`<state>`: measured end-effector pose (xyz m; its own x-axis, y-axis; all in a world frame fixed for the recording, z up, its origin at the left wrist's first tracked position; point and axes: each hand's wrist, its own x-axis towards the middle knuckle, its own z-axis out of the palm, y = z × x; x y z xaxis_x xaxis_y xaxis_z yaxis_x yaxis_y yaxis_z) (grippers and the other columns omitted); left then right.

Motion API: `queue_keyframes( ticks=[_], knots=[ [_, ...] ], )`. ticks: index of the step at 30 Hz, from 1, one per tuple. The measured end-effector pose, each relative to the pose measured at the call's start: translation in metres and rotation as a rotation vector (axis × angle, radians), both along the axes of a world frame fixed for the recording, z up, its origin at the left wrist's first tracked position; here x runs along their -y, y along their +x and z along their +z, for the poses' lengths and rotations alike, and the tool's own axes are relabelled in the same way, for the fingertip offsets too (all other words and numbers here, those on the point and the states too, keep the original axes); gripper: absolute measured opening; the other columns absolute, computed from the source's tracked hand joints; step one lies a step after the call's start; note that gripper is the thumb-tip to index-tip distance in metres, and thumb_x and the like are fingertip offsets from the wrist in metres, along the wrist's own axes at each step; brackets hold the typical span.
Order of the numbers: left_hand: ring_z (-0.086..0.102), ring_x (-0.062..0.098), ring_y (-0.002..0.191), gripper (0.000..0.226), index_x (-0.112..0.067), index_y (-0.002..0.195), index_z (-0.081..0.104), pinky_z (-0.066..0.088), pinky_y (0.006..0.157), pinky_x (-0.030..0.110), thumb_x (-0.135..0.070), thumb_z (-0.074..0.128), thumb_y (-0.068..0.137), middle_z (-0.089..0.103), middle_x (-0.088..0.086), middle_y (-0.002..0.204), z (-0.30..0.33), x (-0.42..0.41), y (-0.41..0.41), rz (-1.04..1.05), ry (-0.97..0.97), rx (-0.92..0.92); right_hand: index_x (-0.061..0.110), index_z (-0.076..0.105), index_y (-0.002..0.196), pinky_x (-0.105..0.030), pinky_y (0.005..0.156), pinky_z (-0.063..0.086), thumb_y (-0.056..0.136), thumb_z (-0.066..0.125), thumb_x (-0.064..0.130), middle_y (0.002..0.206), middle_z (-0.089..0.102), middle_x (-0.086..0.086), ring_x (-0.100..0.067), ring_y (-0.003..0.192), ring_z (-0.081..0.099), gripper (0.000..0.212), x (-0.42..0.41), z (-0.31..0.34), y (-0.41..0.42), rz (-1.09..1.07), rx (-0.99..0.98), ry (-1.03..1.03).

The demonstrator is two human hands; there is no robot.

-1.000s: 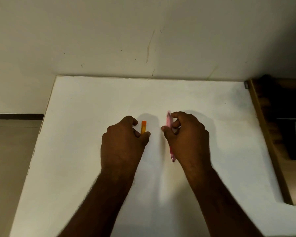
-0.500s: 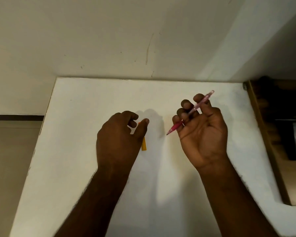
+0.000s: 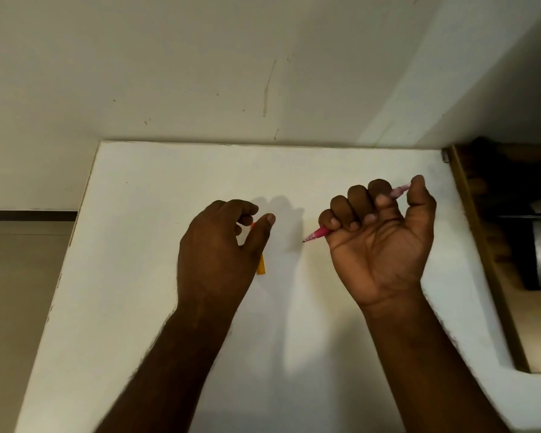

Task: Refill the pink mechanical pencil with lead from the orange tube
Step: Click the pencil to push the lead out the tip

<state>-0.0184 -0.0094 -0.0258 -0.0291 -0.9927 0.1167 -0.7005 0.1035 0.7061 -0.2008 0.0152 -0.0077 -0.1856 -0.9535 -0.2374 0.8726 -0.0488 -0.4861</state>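
My right hand is raised palm-up above the white table, its fingers curled around the pink mechanical pencil. The pencil's tip points left and down; its cap end sticks out past my thumb at the upper right. My left hand holds the orange lead tube between thumb and fingers. Only the tube's lower end and a sliver near my fingertips show; the rest is hidden behind the thumb.
The table's back edge meets a cream wall. To the right, past the table's edge, stands a wooden frame with dark items inside. A tiled floor lies beyond the left edge.
My right hand lifted the pink pencil off the table, turned palm-up and closed its fingers around it. My left hand picked up the orange tube and tilted it.
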Motion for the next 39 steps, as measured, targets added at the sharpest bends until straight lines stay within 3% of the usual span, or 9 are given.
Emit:
queue_keyframes(
  ticks=[4,10,17,22,28,32,36,39],
  knots=[
    [0.059,0.004,0.078,0.030,-0.028,0.104,0.069,0.039,0.064,0.015,-0.053,0.061,0.090,0.066,-0.014,0.091,-0.0001,0.0000,0.0006,-0.012,-0.003,0.016,0.016,0.040,0.069,-0.033,0.062,0.030,0.098,0.036,0.050,0.062,0.030,0.002,-0.018,0.060,0.023,0.045,-0.0003,0.0009,0.0024,0.011,-0.025,-0.002],
    [0.060,0.005,0.079,0.029,-0.027,0.104,0.070,0.042,0.067,0.023,-0.052,0.063,0.089,0.066,-0.014,0.093,0.0015,-0.0002,-0.0006,-0.035,0.007,0.010,0.016,0.041,0.070,-0.032,0.060,0.031,0.098,0.037,0.052,0.062,0.030,0.001,-0.017,0.059,0.023,0.045,0.0013,0.0030,0.0048,0.007,-0.059,0.015],
    [0.062,0.008,0.083,0.030,-0.025,0.108,0.071,0.041,0.069,0.021,-0.047,0.066,0.088,0.068,-0.010,0.101,0.0039,-0.0004,-0.0023,-0.043,0.014,0.021,0.015,0.039,0.068,-0.033,0.058,0.031,0.093,0.041,0.045,0.059,0.030,0.001,-0.017,0.058,0.022,0.039,0.0031,0.0037,0.0070,-0.003,-0.092,0.014],
    [0.064,0.011,0.084,0.031,-0.024,0.110,0.070,0.045,0.071,0.025,-0.045,0.067,0.088,0.069,-0.007,0.103,0.0046,-0.0007,-0.0009,-0.039,0.041,0.042,0.015,0.043,0.070,-0.032,0.060,0.031,0.099,0.033,0.057,0.061,0.031,0.001,-0.017,0.059,0.023,0.052,0.0029,0.0030,0.0085,0.029,-0.057,0.000],
    [0.059,0.008,0.081,0.034,-0.025,0.112,0.069,0.042,0.071,0.024,-0.042,0.073,0.083,0.066,-0.007,0.104,0.0024,-0.0013,0.0000,-0.057,0.115,0.065,0.016,0.038,0.068,-0.033,0.058,0.030,0.094,0.042,0.046,0.059,0.030,0.001,-0.017,0.058,0.021,0.040,0.0023,0.0030,0.0077,0.004,-0.074,0.016],
    [0.060,0.008,0.083,0.035,-0.025,0.115,0.068,0.043,0.072,0.024,-0.043,0.071,0.085,0.066,-0.008,0.106,0.0036,-0.0018,-0.0010,-0.052,0.102,0.055,0.016,0.037,0.069,-0.033,0.059,0.029,0.099,0.034,0.056,0.059,0.027,0.002,-0.017,0.059,0.019,0.051,0.0019,0.0031,0.0075,0.016,-0.057,0.020],
    [0.060,0.008,0.082,0.034,-0.025,0.116,0.068,0.043,0.072,0.024,-0.043,0.069,0.087,0.065,-0.009,0.107,0.0042,-0.0022,-0.0016,-0.045,0.087,0.041,0.015,0.036,0.066,-0.034,0.058,0.029,0.094,0.041,0.046,0.057,0.028,0.001,-0.018,0.058,0.020,0.042,0.0017,0.0039,0.0086,0.019,-0.092,0.016],
    [0.060,0.008,0.081,0.032,-0.025,0.115,0.068,0.044,0.071,0.025,-0.042,0.068,0.088,0.066,-0.008,0.108,0.0037,-0.0020,-0.0019,-0.045,0.080,0.029,0.016,0.037,0.066,-0.033,0.058,0.029,0.096,0.039,0.050,0.057,0.029,0.002,-0.017,0.056,0.022,0.046,0.0017,0.0046,0.0091,0.018,-0.123,0.023]
  ],
)
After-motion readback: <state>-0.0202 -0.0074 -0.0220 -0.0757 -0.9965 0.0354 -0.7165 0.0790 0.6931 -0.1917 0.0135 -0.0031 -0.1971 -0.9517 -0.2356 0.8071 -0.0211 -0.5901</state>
